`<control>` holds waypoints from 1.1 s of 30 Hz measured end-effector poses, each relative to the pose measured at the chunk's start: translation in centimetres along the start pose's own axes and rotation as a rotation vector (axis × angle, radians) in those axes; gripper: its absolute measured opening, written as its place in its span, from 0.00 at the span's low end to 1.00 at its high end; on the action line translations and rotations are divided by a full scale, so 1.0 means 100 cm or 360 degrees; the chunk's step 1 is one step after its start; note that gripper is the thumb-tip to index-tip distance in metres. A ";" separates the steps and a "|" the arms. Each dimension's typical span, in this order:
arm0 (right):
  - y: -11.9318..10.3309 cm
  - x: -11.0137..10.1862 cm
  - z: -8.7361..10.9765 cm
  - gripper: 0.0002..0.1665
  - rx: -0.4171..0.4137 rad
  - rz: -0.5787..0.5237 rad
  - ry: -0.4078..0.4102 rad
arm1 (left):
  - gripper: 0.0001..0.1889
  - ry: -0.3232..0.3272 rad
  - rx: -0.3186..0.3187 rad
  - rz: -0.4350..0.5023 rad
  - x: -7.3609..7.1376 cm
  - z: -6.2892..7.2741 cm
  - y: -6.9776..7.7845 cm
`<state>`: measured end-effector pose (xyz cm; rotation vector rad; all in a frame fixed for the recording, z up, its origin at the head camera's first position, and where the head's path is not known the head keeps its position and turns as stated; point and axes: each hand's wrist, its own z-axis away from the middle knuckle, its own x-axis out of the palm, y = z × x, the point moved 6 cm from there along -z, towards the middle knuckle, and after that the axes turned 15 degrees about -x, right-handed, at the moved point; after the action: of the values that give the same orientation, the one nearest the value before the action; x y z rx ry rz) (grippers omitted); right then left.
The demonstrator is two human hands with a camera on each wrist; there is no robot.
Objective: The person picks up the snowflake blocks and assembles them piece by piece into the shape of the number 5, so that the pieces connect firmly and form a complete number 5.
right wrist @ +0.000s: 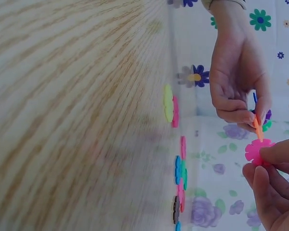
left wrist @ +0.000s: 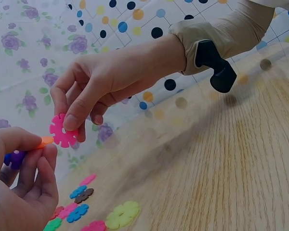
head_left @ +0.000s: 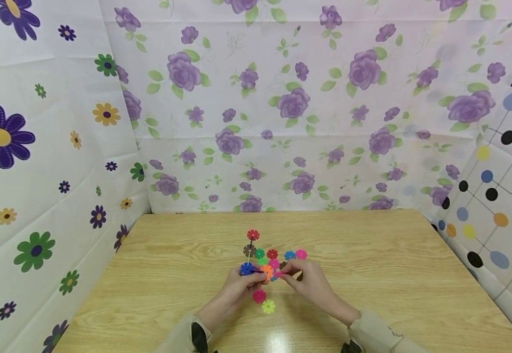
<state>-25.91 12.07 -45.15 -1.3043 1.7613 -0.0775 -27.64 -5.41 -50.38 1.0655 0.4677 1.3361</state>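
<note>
No readable lettering or numbers, small marking (head_left: 395, 332) on the right sleeve (head_left: 372, 329), too tiny to read

1. A rose-printed cloth (head_left: 282, 105) covered the upper middle of the frame.
2. A daisy-printed cloth (head_left: 53, 162) lined the left side, a dotted cloth (head_left: 498, 215) the right.
3. A wood-grained table (head_left: 158, 289) spanned the lower frame, pale glare (head_left: 278, 344) at bottom centre.

My left grip (head_left: 239, 288) pinches; my right grip (head_left: 312, 284) pinches too, near yet apart (both forearms (head_left: 210, 314) angling inward).
</note>
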 end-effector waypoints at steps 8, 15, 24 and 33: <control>-0.003 0.000 0.000 0.06 -0.0065 0.0035 0.0013 | 0.09 -0.0036 -0.0002 0.0033 0.002 0.002 0.000; -0.006 0.002 0.001 0.04 -0.0070 0.0027 0.0003 | 0.07 -0.0048 0.0003 0.0027 0.004 0.002 -0.001; -0.019 0.000 0.003 0.10 -0.0322 0.0024 0.0144 | 0.04 -0.0133 0.0000 0.0032 0.012 0.008 0.003; -0.019 0.002 0.002 0.12 -0.0320 -0.0032 0.0189 | 0.04 -0.0163 -0.0016 0.0025 0.012 0.011 0.003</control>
<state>-24.36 11.17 -44.36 -1.4881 1.8949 0.0117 -26.60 -4.69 -49.27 1.1257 0.3768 1.2896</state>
